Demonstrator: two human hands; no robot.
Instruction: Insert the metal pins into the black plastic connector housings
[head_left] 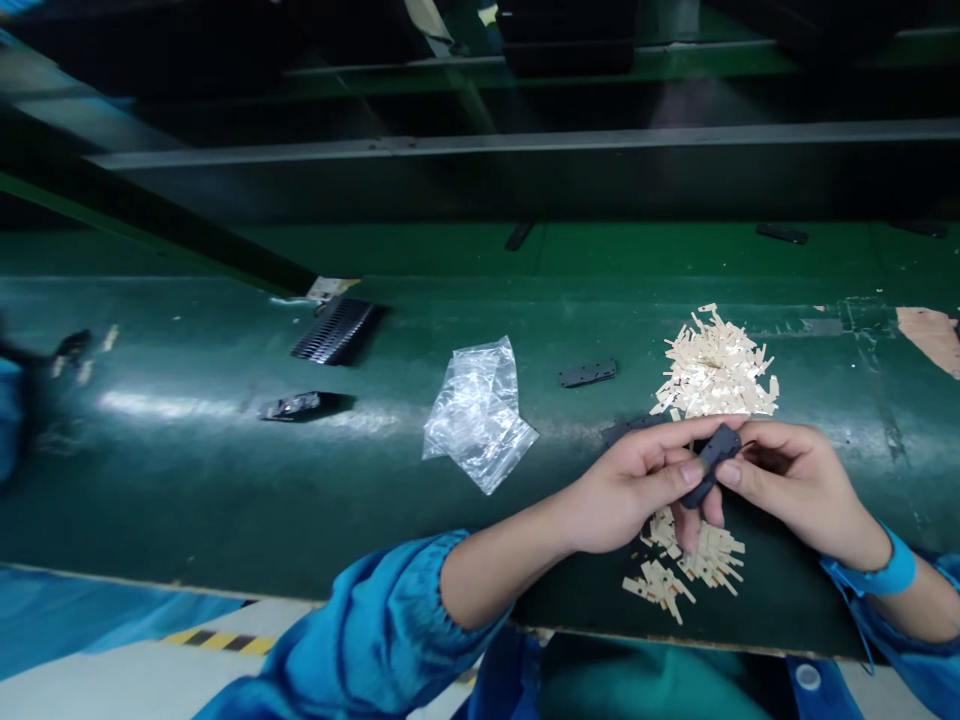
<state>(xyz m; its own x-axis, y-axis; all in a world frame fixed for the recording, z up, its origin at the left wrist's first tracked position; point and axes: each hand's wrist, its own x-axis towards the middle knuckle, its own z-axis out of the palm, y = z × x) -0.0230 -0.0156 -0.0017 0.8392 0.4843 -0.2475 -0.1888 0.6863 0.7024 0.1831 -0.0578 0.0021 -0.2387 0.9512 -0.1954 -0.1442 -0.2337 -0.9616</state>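
Note:
A small black plastic part (712, 462), oblong with rounded ends, is held tilted above the green table. My left hand (637, 480) grips it between thumb and fingers. The thumb and fingertips of my right hand (795, 480) pinch its right side; a thin dark strand shows by these fingertips. Just beyond my hands lies a large heap of cream-coloured flat strips (712, 365). A smaller spread of the same strips (701, 560) lies beneath them, partly hidden by my left fingers. Another dark part (630, 428) sits behind my left hand, mostly covered.
Clear plastic bags (480, 415) lie left of my hands, with a black perforated bar (587, 374) beyond. Farther left are a ribbed black stack (335, 330) and a shiny dark piece (300, 405). A slanted dark post (225, 240) meets the green table (225, 480).

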